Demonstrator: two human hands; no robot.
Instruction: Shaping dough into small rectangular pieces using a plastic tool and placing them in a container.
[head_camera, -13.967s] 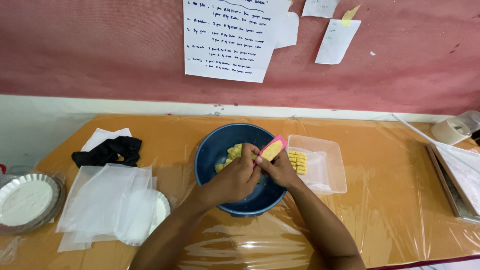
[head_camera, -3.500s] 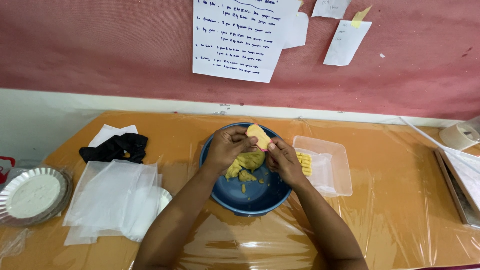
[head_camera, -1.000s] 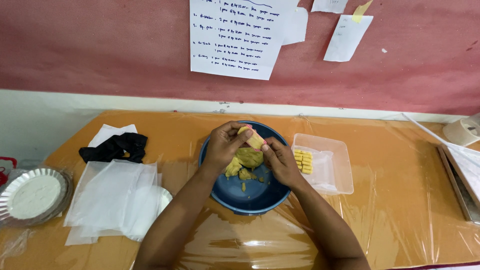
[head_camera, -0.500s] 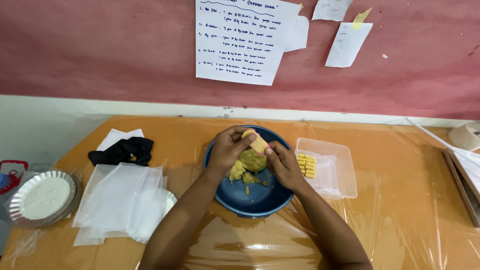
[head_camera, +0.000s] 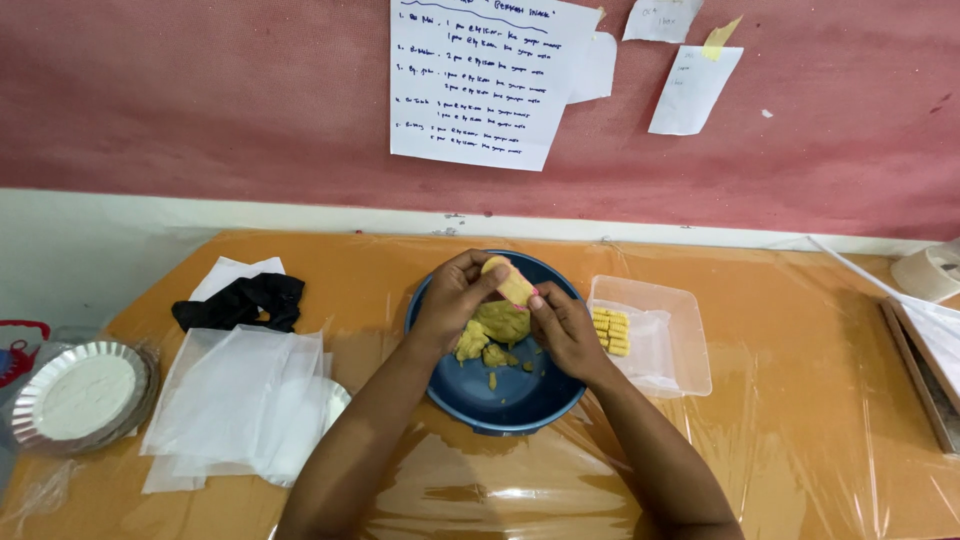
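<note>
Two hands meet above a dark blue bowl (head_camera: 470, 395), and between them we hold a small pale yellow piece of dough (head_camera: 509, 281). Our left hand (head_camera: 455, 303) curls its fingers (head_camera: 478, 271) over the far end of the piece, thumb beneath, closed on it in a pinch. Our right hand (head_camera: 566, 331) comes in from the other side; its fingertips, with pink-painted nails, press against the near end of the same piece, the rest of the fingers folded loosely. We cannot quite tell whether the right thumb grips the piece or only rests on it, since the hand hides it.

Below the held piece, a larger lump of yellow dough (head_camera: 497, 327) lies in the bowl with a few crumbs beside it. Just right of the bowl stands a clear plastic container (head_camera: 680, 350) with a short row of ridged yellow shaped pieces (head_camera: 610, 331) at its left end. On the left side of the orange, plastic-covered table (head_camera: 800, 420) lie a stack of translucent sheets (head_camera: 240, 400), a black cloth (head_camera: 243, 301) and, near the edge, a fluted foil tin of white powder (head_camera: 82, 392). Handwritten paper sheets (head_camera: 480, 80) hang on the red wall behind.
</note>
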